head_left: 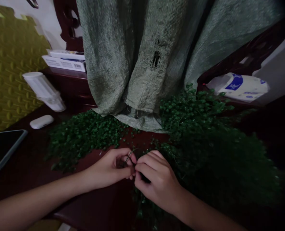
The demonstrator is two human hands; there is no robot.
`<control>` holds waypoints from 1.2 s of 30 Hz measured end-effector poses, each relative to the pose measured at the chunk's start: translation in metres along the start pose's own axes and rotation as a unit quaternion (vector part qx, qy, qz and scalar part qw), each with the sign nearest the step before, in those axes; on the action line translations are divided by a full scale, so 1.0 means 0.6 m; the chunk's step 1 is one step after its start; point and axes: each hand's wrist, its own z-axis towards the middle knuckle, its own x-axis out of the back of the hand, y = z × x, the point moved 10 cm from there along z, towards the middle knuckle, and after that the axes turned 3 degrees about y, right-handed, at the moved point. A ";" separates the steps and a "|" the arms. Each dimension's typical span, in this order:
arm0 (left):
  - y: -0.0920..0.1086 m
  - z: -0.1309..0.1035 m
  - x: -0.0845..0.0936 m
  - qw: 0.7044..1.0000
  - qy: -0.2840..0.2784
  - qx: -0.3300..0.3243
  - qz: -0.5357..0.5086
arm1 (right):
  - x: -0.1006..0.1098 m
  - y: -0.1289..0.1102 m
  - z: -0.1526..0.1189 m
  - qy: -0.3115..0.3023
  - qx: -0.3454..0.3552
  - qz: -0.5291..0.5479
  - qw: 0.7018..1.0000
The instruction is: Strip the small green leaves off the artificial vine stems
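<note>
L hand w/ sprig: thin, dk grn, partly hidden.

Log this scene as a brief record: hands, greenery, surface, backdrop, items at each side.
Left hand: curled about a thin green stem
Right hand: pinched, meeting the left; its grip is hidden
Greenery: smaller pile left, larger pile right
Surface: dark red tabletop
Backdrop: grey-green woven cloth with a hole
Left side: phone, white case, white cylinder
Right side: tissue pack
</note>
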 end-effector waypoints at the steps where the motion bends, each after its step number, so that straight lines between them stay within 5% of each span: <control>1: 0.001 -0.001 -0.001 1.000 0.000 -0.007 0.002 | -0.001 -0.002 0.000 -0.004 0.004 -0.005 1.000; 7: 0.023 -0.012 -0.003 0.978 0.009 -0.116 0.173 | -0.016 -0.020 -0.008 -0.042 0.036 -0.043 0.998; 12: 0.025 -0.016 -0.012 0.967 -0.004 -0.139 0.213 | -0.033 -0.034 -0.022 -0.076 0.065 -0.064 0.993; 20: 0.024 -0.013 -0.009 0.967 -0.003 -0.130 0.218 | -0.021 -0.009 -0.014 -0.034 0.012 -0.039 0.999; 28: 0.055 -0.007 0.039 0.955 0.090 -0.167 0.227 | 0.009 0.013 -0.006 0.050 -0.061 0.010 0.997; 32: 0.088 -0.023 0.075 0.903 0.181 -0.227 0.316 | 0.016 0.030 -0.009 0.072 -0.106 0.030 0.991; 36: 0.108 -0.036 0.087 0.795 0.246 -0.263 0.489 | 0.025 0.042 -0.010 0.091 -0.132 0.032 0.986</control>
